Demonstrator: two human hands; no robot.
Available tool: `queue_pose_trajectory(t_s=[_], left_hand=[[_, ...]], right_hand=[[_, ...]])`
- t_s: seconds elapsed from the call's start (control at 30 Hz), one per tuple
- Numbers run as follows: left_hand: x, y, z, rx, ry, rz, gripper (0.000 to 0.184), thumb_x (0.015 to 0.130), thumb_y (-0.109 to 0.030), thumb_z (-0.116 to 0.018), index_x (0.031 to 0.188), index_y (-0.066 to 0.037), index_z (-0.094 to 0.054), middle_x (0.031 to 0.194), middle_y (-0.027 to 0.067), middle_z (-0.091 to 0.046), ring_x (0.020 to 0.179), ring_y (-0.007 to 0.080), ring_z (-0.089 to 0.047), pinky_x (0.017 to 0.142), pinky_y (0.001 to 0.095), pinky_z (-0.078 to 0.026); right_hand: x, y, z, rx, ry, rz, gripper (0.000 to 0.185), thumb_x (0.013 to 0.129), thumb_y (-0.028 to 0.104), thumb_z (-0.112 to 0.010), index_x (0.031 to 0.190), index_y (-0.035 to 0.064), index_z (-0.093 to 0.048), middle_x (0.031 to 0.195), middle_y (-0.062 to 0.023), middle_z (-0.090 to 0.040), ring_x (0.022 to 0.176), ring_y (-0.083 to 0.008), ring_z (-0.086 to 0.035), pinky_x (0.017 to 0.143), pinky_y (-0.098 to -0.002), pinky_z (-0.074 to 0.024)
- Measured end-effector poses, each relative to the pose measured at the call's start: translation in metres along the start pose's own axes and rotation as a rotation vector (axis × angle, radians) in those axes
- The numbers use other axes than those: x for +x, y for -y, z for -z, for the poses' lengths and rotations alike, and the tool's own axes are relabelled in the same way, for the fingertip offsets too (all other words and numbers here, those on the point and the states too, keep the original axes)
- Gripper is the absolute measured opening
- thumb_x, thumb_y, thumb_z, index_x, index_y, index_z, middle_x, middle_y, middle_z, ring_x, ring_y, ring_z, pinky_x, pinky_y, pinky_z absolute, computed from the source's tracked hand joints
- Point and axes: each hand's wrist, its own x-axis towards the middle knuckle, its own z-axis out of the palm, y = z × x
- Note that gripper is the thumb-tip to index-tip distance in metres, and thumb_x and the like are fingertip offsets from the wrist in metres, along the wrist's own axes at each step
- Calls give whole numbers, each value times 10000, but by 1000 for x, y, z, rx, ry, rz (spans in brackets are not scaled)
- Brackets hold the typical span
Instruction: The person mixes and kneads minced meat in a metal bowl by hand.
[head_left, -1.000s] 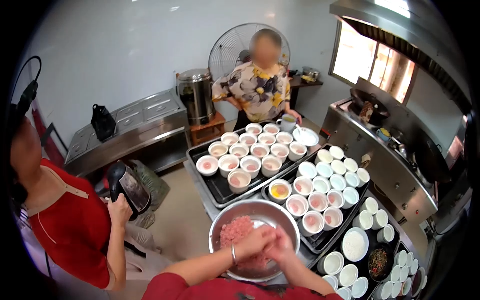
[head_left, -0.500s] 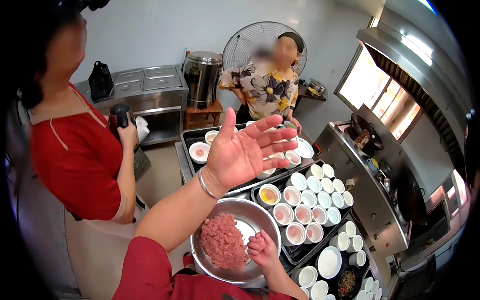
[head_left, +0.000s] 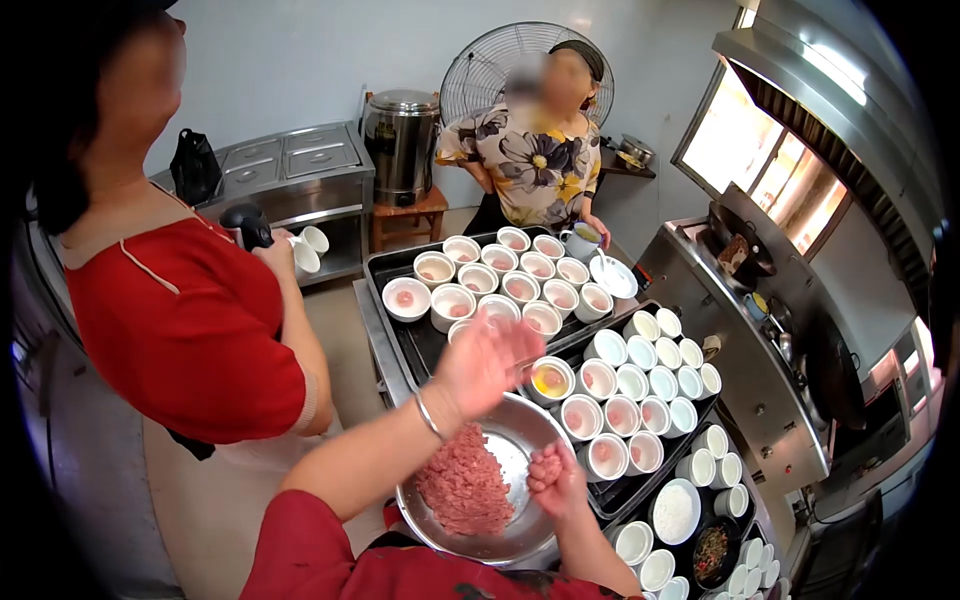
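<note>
My left hand [head_left: 487, 362] is raised above the far rim of a steel bowl [head_left: 555, 420], open, with its fingers apart and smeared by motion. It holds nothing that I can see. My right hand [head_left: 557, 480] is closed over the bowl's right side, fingers curled in. What it holds, if anything, is hidden. A mound of raw minced meat [head_left: 462, 488] fills the left part of the bowl. Just beyond my left hand, a white cup with egg yolk [head_left: 551, 380] stands among cups with pink meat at the bottom [head_left: 581, 416].
A black tray [head_left: 405, 350] of meat-filled cups lies ahead. To the right are more white cups [head_left: 632, 382], a bowl of white stuff [head_left: 677, 510] and a dark dish of chopped food [head_left: 712, 552]. One person [head_left: 190, 310] holds white cups at left; another [head_left: 540, 165] stands opposite.
My left hand has dropped from high over the trays toward the bowl. My right hand stays closed. The person at left has brought white cups into clearer view.
</note>
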Motion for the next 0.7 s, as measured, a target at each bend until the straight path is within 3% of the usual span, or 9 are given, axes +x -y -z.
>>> queue_pose_trajectory(t_s=[0.13,0.27,0.33,0.37,0.47,0.53,0.57,0.6,0.7], left_hand=[[-20,82,51,141,-498,291,445,828,-441,-392,970,-31,-494,949,121,-529,884,252,-498,781,406,-390],[-35,111,69,-149,-337,380,429,827,-423,-410,994,-34,-484,909,114,-529,859,235,-497,824,387,-372],[-33,111,72,-91,-370,358,361,835,-366,-422,974,-37,-482,868,96,-531,827,220,-505,794,374,-393],[-33,111,74,-43,-407,331,294,844,-309,-434,954,-40,-479,826,78,-532,795,205,-513,764,361,-414],[-32,114,75,261,-227,120,268,833,-264,-463,960,-30,-486,910,112,-536,888,208,-498,809,323,-392],[-30,116,73,420,-119,129,254,832,-237,-469,1002,-49,-482,921,81,-531,859,183,-503,796,301,-392],[-31,115,64,979,108,-114,250,830,-234,-472,1005,-57,-492,934,72,-525,839,173,-506,779,293,-396],[-33,114,57,1524,351,-375,246,828,-231,-476,1009,-65,-503,947,63,-519,818,164,-508,763,285,-400],[-35,110,46,1223,25,-261,281,821,-276,-481,988,-54,-522,993,75,-511,875,177,-492,791,294,-383]], right_hand=[[14,2,-12,-567,-84,625,210,865,225,-409,819,42,-501,715,-37,-522,520,-116,-489,445,-213,-391],[-1,-8,-33,-903,-36,533,248,865,205,-399,926,-6,-514,847,-59,-552,708,-135,-542,630,-254,-445],[1,-9,-31,-838,-35,773,292,865,201,-391,1006,-33,-496,983,-90,-534,906,-157,-502,828,-303,-384],[4,-6,-22,-653,-88,707,311,868,226,-389,1007,-27,-505,1042,-107,-512,1004,-174,-446,901,-329,-314],[11,-3,2,-37,-82,388,293,866,267,-381,934,24,-530,956,-99,-534,925,-211,-497,853,-344,-365],[16,-14,25,146,172,84,242,851,271,-394,910,68,-512,877,-41,-562,839,-169,-534,737,-309,-424],[8,-18,3,142,-38,53,223,823,281,-432,921,98,-513,865,-20,-560,825,-148,-540,684,-283,-452],[11,-20,18,248,119,-98,216,834,261,-421,916,85,-517,844,-44,-550,808,-178,-537,699,-313,-443],[5,-17,4,119,-53,19,193,824,259,-438,889,98,-522,807,-33,-553,683,-160,-535,557,-274,-439]])
